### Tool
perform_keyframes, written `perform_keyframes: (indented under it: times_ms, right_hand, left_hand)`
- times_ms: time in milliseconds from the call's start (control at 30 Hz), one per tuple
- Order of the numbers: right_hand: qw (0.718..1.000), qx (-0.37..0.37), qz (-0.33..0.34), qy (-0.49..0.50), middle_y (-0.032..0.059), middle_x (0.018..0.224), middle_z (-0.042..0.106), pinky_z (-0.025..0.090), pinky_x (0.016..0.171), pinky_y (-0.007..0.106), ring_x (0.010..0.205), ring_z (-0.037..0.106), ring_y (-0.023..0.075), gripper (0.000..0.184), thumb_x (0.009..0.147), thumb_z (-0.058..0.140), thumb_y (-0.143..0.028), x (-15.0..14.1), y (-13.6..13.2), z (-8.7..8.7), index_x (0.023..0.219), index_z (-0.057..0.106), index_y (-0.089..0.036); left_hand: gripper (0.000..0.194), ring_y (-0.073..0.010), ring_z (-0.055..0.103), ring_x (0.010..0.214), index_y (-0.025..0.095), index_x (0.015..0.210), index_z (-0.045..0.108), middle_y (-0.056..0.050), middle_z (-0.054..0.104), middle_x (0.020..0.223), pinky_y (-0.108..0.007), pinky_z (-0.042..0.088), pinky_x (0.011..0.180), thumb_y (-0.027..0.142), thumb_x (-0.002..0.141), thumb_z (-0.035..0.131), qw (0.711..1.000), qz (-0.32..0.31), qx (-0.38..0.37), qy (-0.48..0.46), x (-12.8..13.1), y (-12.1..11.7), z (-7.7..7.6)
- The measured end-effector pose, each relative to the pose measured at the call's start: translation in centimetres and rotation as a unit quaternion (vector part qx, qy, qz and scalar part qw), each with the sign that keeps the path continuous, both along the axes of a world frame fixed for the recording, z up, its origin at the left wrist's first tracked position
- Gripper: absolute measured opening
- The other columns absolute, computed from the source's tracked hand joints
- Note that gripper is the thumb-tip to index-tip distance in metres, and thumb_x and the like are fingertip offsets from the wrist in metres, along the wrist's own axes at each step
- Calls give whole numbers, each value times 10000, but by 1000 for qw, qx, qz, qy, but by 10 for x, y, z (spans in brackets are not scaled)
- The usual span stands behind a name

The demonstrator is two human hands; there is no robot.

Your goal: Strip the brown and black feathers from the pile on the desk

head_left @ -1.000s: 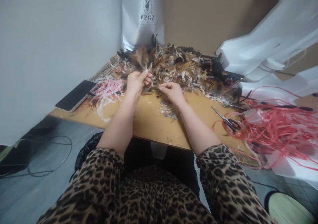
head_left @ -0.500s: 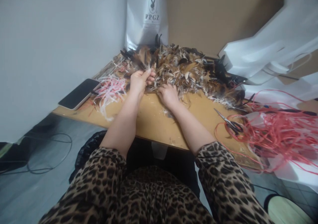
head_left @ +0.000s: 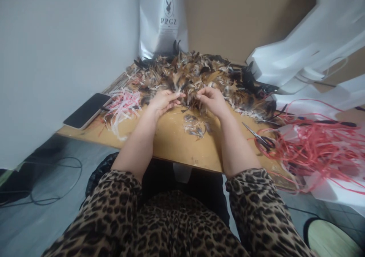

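Note:
My left hand [head_left: 165, 102] pinches a small bunch of brown feathers [head_left: 177, 83] by its pale quill ends, at the front edge of the feather pile [head_left: 208, 69]. To its right, my right hand [head_left: 212, 100] has thumb and forefinger pressed together at brown feathers of the same pile; the quill between the fingertips is too small to make out clearly. Brown, black and whitish feathers make up the pile across the back of the table. A few loose grey feather scraps [head_left: 196, 127] lie on the tabletop between my forearms.
A phone [head_left: 87, 110] lies at the table's left, beside pink and white strips [head_left: 124, 105]. Scissors [head_left: 261, 137] rest at the right, against a tangle of red strings [head_left: 322, 152]. A silver bag [head_left: 164, 40] stands behind the pile. White sheeting [head_left: 302, 48] bulges in from the right.
My left hand has drawn its feathers lower and slightly right. My right hand dipped to the table near the pile, then moved right and up to the feathers. The view shifted slightly.

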State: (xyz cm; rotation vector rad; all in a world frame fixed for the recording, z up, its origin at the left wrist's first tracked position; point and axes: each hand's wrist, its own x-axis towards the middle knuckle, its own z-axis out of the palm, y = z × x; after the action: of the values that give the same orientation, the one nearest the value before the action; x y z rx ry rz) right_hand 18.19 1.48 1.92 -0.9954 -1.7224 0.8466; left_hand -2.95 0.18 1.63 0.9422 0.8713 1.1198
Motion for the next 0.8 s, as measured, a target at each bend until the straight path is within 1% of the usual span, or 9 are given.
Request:
perform_keyframes:
  times_ms: [133,233,333,400,533,600,700,800]
  right_hand:
    - [996,-30,44,66,-18,691,640,438,674,263,650,553,107,215,686,735,-361,1,0,1,742,636,-179]
    - [986,-68,68,135,-9,747,672,466,670,252,712,609,119,259,678,756,-403,0,-2,1,769,629,-196]
    - [965,-109,108,212,-10,822,692,495,683,243,778,650,124,276,668,771,-397,-4,-6,3,781,605,-208]
    - [952,-124,128,250,-16,855,693,512,698,242,803,660,121,286,666,774,-392,-6,-9,4,788,585,-215]
    - [934,-135,148,296,-33,869,683,536,739,252,882,663,127,320,663,771,-402,-9,-11,5,800,539,-231]
    - [924,-142,162,316,-42,873,677,540,768,264,927,657,133,328,664,767,-401,-9,-11,4,809,520,-241]
    - [920,-148,160,326,-38,879,669,541,800,295,969,643,142,303,698,732,-411,-10,-10,1,818,506,-248]
    - [930,-150,117,315,-4,910,667,535,813,342,1027,621,174,286,735,676,-458,-12,-10,0,814,506,-242]
  left_hand:
    - [69,-42,610,538,57,802,628,-130,730,938,-139,472,491,116,783,656,1000,-4,-8,-19,1,0,-1]
    - [45,-44,614,547,54,811,638,-138,726,966,-139,481,498,97,802,627,999,-11,-15,-39,2,1,-2]
    - [58,-47,619,551,53,840,649,-134,726,960,-141,496,516,80,815,604,997,-41,-31,-57,4,0,-5]
    - [73,-50,623,555,49,855,652,-135,727,947,-142,507,532,71,822,590,994,-69,-46,-73,6,-1,-6]
    - [109,-70,657,619,53,870,652,-151,722,952,-135,511,546,60,847,545,984,-118,-80,-109,12,-2,-9]
    - [129,-87,673,651,57,869,654,-147,724,915,-132,505,539,59,859,525,979,-131,-97,-122,14,-2,-11]
    - [158,-96,679,659,65,834,658,-125,720,816,-127,499,539,64,872,505,974,-137,-117,-138,18,-2,-13]
    - [191,-86,675,658,72,814,662,-121,715,811,-116,493,537,67,883,485,969,-143,-124,-157,20,-4,-13]
